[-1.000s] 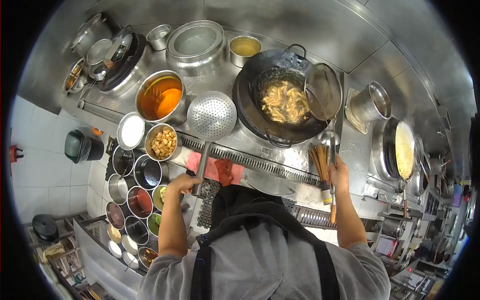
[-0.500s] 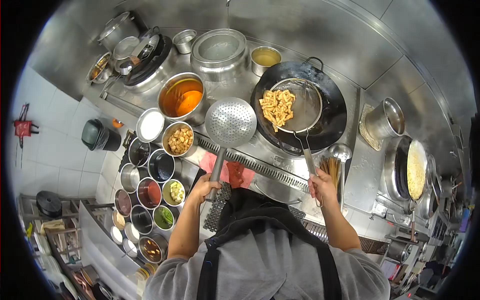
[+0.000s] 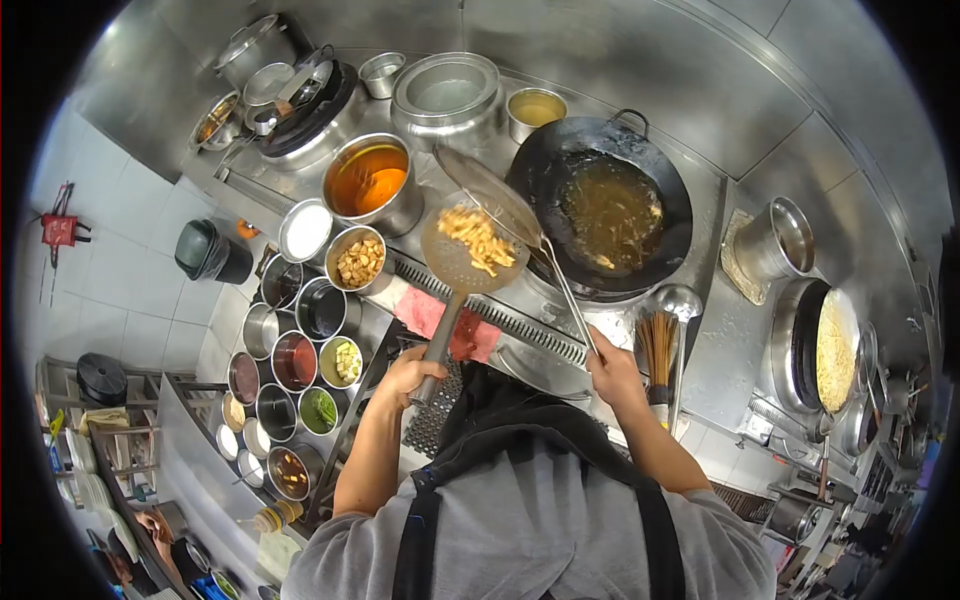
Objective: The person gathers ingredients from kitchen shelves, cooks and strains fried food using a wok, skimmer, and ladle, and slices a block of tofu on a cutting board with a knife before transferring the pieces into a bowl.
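Observation:
My left hand is closed around the handle of a perforated skimmer, held level left of the wok. On the skimmer lies a heap of golden-brown fried strips. My right hand grips the long handle of a round mesh strainer. The strainer is tipped steeply over the skimmer, its bowl beside the strips. Behind it to the right, a black wok contains brown oil with a few bits floating in it.
A pot of orange-red oil and a container of browned chunks stand left of the skimmer. Several ingredient tins cluster lower left. A bamboo brush and a ladle lie right of my right hand. A metal pot stands farther right.
The mesh strainer has left the wok, moved left and tipped. The fried strips have passed from it onto the skimmer, which was bare. Oil in the wok now shows.

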A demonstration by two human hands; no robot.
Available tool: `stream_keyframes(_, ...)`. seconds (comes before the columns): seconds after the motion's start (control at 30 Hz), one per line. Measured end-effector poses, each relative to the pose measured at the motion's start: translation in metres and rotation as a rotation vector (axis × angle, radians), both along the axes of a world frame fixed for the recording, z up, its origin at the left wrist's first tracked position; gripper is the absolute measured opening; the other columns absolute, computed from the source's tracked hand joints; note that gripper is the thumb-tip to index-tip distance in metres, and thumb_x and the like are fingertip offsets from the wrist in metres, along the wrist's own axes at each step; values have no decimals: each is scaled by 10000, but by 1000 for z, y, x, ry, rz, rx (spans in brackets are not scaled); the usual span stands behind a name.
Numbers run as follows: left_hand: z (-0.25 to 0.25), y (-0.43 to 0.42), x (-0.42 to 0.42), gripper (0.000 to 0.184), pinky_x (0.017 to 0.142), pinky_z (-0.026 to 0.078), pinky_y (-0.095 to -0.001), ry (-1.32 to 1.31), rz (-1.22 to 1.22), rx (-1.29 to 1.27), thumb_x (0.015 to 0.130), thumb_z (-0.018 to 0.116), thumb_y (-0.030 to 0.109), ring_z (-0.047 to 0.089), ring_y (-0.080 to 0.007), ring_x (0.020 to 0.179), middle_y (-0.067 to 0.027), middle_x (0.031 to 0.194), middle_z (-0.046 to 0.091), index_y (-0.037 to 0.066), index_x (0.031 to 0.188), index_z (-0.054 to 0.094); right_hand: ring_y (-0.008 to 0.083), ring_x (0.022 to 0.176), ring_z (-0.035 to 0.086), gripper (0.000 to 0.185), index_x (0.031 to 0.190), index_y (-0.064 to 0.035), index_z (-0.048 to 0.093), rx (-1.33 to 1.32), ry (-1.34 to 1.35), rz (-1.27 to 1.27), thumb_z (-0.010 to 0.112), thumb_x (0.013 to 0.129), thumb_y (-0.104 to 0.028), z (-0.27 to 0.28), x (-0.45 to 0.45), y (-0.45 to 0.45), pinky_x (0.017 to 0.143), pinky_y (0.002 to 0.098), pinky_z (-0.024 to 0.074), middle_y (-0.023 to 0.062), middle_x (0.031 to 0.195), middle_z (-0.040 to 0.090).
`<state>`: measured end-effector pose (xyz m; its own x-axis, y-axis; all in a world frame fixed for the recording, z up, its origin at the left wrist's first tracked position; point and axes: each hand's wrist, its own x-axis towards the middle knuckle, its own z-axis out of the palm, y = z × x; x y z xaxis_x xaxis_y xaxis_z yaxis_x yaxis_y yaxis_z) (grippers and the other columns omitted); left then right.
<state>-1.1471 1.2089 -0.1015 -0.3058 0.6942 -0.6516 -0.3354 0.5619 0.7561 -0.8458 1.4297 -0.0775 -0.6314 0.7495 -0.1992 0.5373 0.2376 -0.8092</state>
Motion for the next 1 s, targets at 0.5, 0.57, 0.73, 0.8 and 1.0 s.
stream_keyframes(0.5,6,4,-11,294,557,434,-268,-9,71,-3,672,674,102,565,-153,613,-65,750,599,-11,934,604,159,389,529,319,1188,39,560,-419,64,-330,534,877,-23,17,113,109,320,300,400,59,599,555)
stream_keyframes(0.57,7,2,-10,292,559,428,-266,11,75,-13,673,672,105,558,-140,616,-53,748,597,2,939,608,151,386,518,316,1186,36,561,-520,106,-334,538,877,-27,25,104,89,317,289,394,57,610,562)
stream_keyframes(0.73,12,0,-10,303,569,424,-260,37,33,-46,666,679,115,554,-129,627,-42,760,601,13,943,610,133,378,486,313,1191,13,564,-731,237,-325,544,883,-39,34,70,55,317,258,378,54,621,570)
stream_keyframes(0.8,17,0,-10,306,570,424,-258,47,32,-40,661,684,119,553,-128,628,-39,758,602,13,939,610,130,384,484,384,1269,-4,546,-752,260,-313,561,889,-56,46,55,45,327,254,388,43,634,569)
stream_keyframes(1.0,13,-1,-21,332,613,466,-280,8,21,-50,640,695,113,598,-163,679,-75,775,624,-25,936,628,123,412,530,436,1338,-18,517,-579,202,-133,524,903,-46,48,-4,27,351,260,410,48,637,572)
